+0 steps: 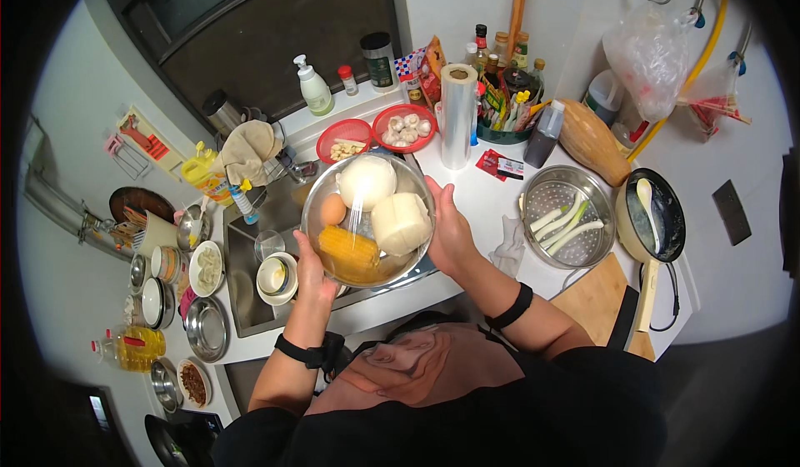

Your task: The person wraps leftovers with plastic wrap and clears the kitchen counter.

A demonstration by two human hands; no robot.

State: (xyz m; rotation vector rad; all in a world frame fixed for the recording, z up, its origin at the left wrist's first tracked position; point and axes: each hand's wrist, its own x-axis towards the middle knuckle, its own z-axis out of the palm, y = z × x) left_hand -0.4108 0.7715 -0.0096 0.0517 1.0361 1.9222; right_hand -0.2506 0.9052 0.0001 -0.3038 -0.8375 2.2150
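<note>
Both of my hands hold a round metal bowl [312, 261] in front of me, partly over the sink. My left hand [314, 272] grips the rim at the lower left, while my right hand [451, 232] supports its right side. Inside lie two pale steamed buns, one round [367, 182] and one blocky [403, 224], a brown egg [333, 209] and pieces of corn cob [349, 248]. Shiny streaks across the top look like clear plastic wrap. Beyond the bowl stands a roll of cling film [458, 120] upright on the counter.
Right: a perforated steamer [569, 182] holding scallions, a pan [670, 217] with a spoon, a cutting board [590, 298] with a knife [624, 318]. Red baskets [412, 148] hold garlic behind. Left: a sink [240, 279] with stacked bowls [277, 279], a plate of dumplings [206, 269], oil bottles [140, 348].
</note>
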